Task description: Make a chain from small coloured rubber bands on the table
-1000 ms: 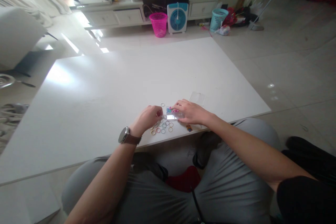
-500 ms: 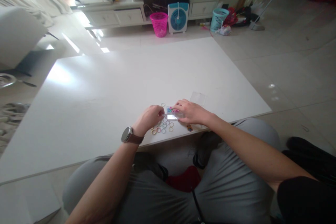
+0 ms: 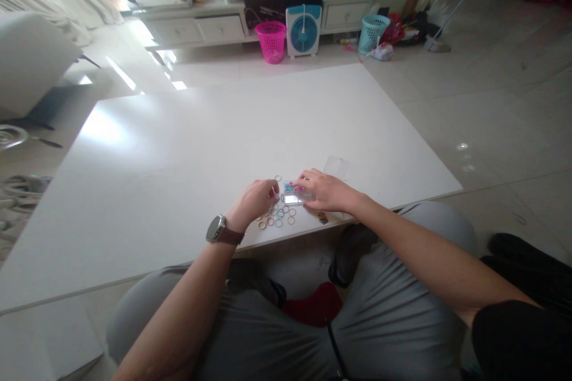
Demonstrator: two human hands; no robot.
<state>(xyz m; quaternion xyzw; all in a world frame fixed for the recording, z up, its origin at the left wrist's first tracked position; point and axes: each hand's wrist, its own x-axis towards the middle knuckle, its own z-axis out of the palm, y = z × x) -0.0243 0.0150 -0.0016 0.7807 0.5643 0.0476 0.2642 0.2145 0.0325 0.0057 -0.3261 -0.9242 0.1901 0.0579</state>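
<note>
My right hand (image 3: 324, 189) rests around a small clear plastic box (image 3: 292, 198), its fingers over the right side. Small bright pink, blue and green pieces (image 3: 291, 186) lie in the far part of the box; the near part looks clear and shiny. Just left of the box is my left hand (image 3: 263, 195), fingers bent, with a small gap between thumb and fingertips. A purple ring (image 3: 282, 197) stands by the box's left side. Several thin coloured rings (image 3: 278, 222) lie in front on the white table, partly hidden by the left hand.
A clear flat lid (image 3: 337, 167) lies beyond my right hand. A small yellow-and-blue figure (image 3: 322, 218) sits near the edge of the white table (image 3: 201, 149). One pale ring (image 3: 277, 178) lies apart, beyond my left hand. Across the floor stand a pink basket (image 3: 271, 41) and a fan (image 3: 304, 31).
My left thumb and fingertips have parted slightly and drawn back a little from the box's left side. The right hand and the box have stayed in place.
</note>
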